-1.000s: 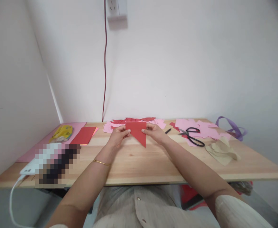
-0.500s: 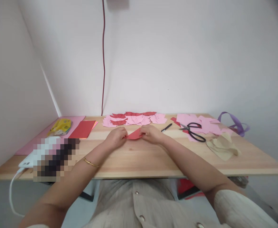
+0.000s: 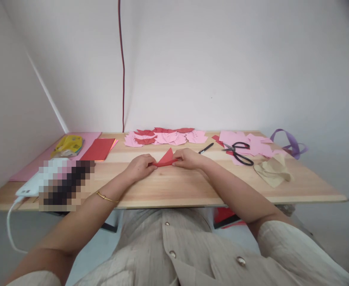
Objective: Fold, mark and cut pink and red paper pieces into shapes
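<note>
Between my hands, over the middle of the wooden table (image 3: 168, 186), is a red piece of paper (image 3: 166, 158) with a fold along its lower edge and a pointed flap standing up. My left hand (image 3: 143, 166) pinches its left end between thumb and fingers. At the right end, my right hand (image 3: 187, 159) grips the paper with the fingers curled over it. Just beyond my right hand lies a black pen (image 3: 206, 148). Behind the paper, against the wall, are several cut pink paper pieces (image 3: 166, 138) and red paper pieces (image 3: 146, 140).
At right lie black-handled scissors (image 3: 241, 153) on pink paper scraps (image 3: 259, 145), a crumpled beige cloth-like piece (image 3: 274, 171) and a purple ribbon (image 3: 293, 145). At left are a red paper stack (image 3: 98, 149), a yellow packet (image 3: 68, 145) and a white cabled device (image 3: 29, 184).
The red paper's pointed flap now stands up higher between my hands, with a straight fold below. Both hands still hold its ends. The camera view has shifted slightly.
</note>
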